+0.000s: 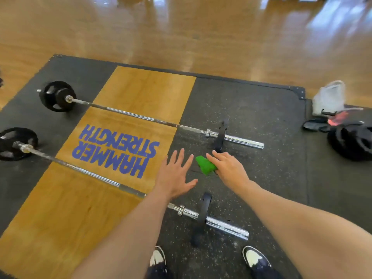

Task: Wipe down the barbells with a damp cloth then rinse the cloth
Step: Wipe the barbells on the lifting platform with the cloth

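Two chrome barbells lie on a lifting platform. The far barbell (pixel 141 116) and the near barbell (pixel 90 174) each carry black plates at both ends. A bright green cloth (pixel 205 165) is bunched between the two bars, above the rubber mat. My right hand (pixel 227 168) grips the cloth from the right, fingers curled over it. Beside the cloth, my left hand (pixel 175 176) hovers with fingers spread, holding nothing. My forearm hides part of the near bar.
The platform (pixel 261 109) has a wooden centre panel with blue lettering and black rubber sides. A white bag (pixel 329 97), dark items and a black weight plate (pixel 351 141) sit at the right. My shoes (pixel 255 258) stand by the near bar's right sleeve. Wooden floor lies beyond.
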### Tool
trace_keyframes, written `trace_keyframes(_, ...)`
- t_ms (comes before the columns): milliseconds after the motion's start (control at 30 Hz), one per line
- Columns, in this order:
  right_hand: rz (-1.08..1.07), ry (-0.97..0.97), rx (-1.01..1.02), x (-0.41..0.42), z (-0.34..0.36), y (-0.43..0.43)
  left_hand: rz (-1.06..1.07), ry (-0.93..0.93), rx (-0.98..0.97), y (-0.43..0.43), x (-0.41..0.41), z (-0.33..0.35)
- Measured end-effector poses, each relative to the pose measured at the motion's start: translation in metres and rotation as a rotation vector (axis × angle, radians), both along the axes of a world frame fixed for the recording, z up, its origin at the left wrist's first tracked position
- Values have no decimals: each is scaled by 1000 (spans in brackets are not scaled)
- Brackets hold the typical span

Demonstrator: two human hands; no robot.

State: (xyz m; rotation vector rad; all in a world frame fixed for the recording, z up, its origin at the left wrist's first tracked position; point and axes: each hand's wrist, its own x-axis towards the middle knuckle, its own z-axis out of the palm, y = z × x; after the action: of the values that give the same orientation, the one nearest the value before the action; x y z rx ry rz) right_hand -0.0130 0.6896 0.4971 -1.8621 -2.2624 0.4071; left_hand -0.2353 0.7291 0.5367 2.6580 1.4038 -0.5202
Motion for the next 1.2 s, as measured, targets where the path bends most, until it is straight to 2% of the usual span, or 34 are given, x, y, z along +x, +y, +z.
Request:
trace_keyframes(133,-272,37,53,-21,-15,-4,-167,-94,49,31,-22,-10)
trace_keyframes(267,-579,129,-15,-40,-38,-29,-287,-157,19,23,-33,-24)
trace_keyframes(500,-786,264,-216,-36,-97,-128,-452,-154,-121,-12,-24,-89)
trace_keyframes(667,-974,327,-270,-14,-160,-181,-563,-62,-167,-34,0,-163)
trace_keyframes(833,-967,346,-261,7,-243,-220,-608,22,-172,-51,18,-269)
trace_keyframes(1033,-910,307,-258,25,-358,-241,-654,-33,-191,-72,39,-394)
trace_keyframes(1200,-839,245,-244,31,-435,-246,-567,-126,-191,-79,35,-435)
